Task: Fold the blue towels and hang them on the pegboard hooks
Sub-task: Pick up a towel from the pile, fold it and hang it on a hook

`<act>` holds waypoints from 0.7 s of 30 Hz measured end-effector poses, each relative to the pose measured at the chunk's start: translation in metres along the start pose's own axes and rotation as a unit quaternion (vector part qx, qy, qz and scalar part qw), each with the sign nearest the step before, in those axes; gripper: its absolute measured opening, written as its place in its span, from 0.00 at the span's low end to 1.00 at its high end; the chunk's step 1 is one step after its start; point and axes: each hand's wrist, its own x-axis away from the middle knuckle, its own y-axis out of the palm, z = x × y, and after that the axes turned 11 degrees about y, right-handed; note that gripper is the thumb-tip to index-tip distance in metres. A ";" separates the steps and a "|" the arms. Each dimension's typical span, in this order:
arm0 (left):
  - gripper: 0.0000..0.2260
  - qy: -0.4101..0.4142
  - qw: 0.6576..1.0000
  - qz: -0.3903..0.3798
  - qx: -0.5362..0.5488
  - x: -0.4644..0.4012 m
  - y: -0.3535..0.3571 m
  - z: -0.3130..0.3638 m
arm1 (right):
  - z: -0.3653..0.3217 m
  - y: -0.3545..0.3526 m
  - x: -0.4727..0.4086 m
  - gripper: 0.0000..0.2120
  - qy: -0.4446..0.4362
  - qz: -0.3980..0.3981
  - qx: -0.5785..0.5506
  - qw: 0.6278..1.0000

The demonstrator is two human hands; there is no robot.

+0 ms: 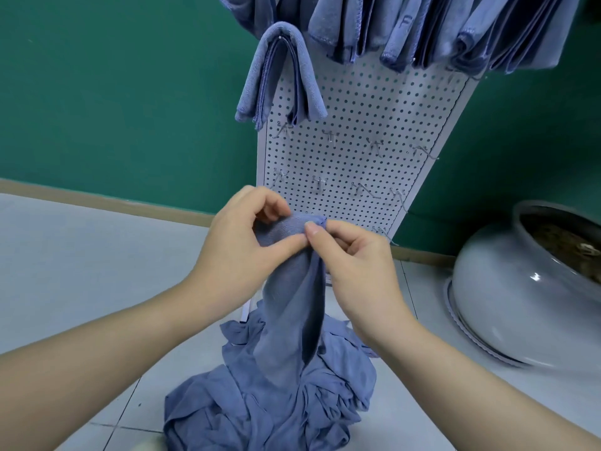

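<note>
The white pegboard (357, 131) stood at twelve o'clock, folded towels (279, 76) already draped over its upper hooks, lower hooks (331, 138) bare. At six o'clock lay the pile of unfolded blue towels (260, 405). One blue towel (289, 307) hung limp and creased above it, lifted at centre. The left hand (237, 242) and right hand (361, 265), close together, both pinched its top edge, probably hunting a corner to start folding.

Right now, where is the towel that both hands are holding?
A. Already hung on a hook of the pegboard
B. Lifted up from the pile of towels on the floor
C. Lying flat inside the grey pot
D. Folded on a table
B: the left hand and right hand pinch the top of the towel, which hangs down to the pile on the floor.
</note>
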 end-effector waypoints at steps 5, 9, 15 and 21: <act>0.23 -0.022 0.988 -0.146 -0.037 -0.008 -0.014 -0.010 | -0.009 -0.009 -0.008 0.16 -0.003 0.028 0.000 1.000; 0.15 -0.030 0.977 -0.209 0.042 -0.008 -0.024 -0.015 | -0.012 -0.020 -0.015 0.16 -0.008 0.050 0.015 0.999; 0.19 0.045 0.980 -0.189 0.044 -0.006 -0.024 -0.009 | -0.016 -0.034 -0.021 0.19 -0.054 0.096 0.061 0.992; 0.14 0.119 0.975 -0.180 0.054 -0.011 -0.022 0.002 | -0.020 -0.039 -0.025 0.19 -0.082 0.126 0.073 0.986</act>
